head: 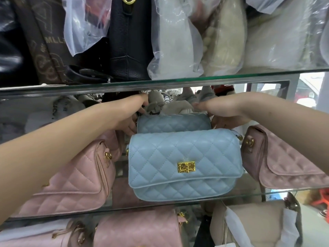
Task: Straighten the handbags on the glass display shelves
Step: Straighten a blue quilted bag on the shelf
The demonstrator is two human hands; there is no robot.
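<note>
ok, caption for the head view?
Left hand and right hand flank the rear blue handbag behind the front blue handbag.

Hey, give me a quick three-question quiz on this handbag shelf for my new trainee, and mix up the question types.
1. True or false: the gold clasp on the front blue bag faces the camera.
2. The left hand and right hand sit at either end of which bag? A) the pink bag on the left B) the rear blue bag C) the black bag on the shelf above
3. Fill in: the pale bags on the upper glass shelf are wrapped in clear ____.
Key: 1 true; 2 B; 3 plastic.
</note>
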